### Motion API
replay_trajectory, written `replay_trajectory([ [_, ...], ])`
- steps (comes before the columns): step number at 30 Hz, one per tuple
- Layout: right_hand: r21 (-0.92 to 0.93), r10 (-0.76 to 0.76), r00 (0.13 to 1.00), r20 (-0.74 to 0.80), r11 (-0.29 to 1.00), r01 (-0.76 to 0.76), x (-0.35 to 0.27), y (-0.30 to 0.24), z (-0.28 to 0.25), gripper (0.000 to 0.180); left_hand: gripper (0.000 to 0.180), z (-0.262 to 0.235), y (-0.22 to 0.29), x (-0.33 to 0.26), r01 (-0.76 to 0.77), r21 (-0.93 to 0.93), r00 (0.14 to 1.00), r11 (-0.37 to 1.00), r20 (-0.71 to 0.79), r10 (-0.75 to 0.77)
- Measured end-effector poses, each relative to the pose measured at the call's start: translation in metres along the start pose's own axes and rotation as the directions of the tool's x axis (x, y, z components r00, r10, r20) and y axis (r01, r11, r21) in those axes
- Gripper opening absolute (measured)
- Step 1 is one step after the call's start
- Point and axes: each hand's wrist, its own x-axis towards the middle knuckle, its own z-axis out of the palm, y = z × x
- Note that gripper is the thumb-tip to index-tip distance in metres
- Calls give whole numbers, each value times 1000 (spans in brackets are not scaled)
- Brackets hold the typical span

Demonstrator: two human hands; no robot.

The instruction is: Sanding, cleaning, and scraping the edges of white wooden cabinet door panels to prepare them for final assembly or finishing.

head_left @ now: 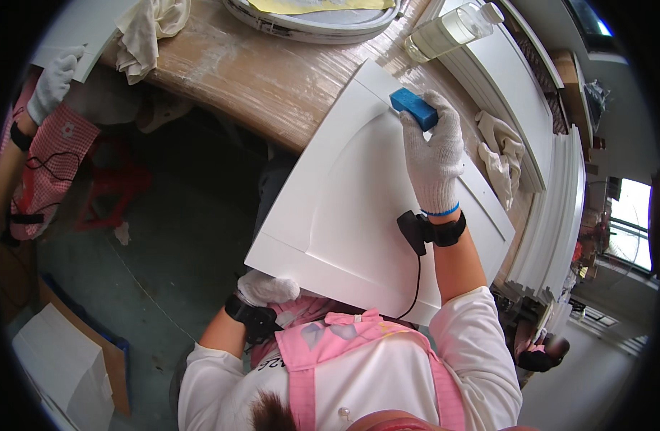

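A white cabinet door panel (344, 208) with a raised frame and a curved inner edge lies slanted from my lap onto the table edge. My right hand (434, 154), in a white knit glove with a blue cuff, grips a blue sanding block (414, 109) at the panel's far right part. Down at the near left corner, my gloved left hand (269, 287) holds the panel's edge; some of its fingers are hidden beneath. Both wrists wear black straps with small devices.
The brown table (222, 79) bears a round grey turntable (315, 25), a clear bottle (455, 32) of pale liquid and cloths (499, 154). White panels (552, 215) are stacked at right. A co-worker's gloved hand (53, 86) touches another panel at far left, near a red stool (114, 187).
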Motion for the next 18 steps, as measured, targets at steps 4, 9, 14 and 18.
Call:
replay_trajectory([
  [4, -60, -36, 994, 101, 997, 42, -3, -8, 0, 40, 80, -35, -35, 5, -67, 194, 998, 979, 3, 68],
  [9, 33, 15, 996, 85, 999, -18, -1, -6, -3, 39, 82, -42, -44, 7, -93, 301, 996, 949, 12, 94],
  [14, -17, 27, 995, 91, 1000, -26, -4, -12, -1, 39, 81, -3, -3, -1, -116, 67, 992, 991, 53, 113],
  [18, 60, 46, 993, 111, 997, -52, -3, -13, -4, 39, 81, 3, 4, 0, -83, 98, 997, 992, 13, 82],
])
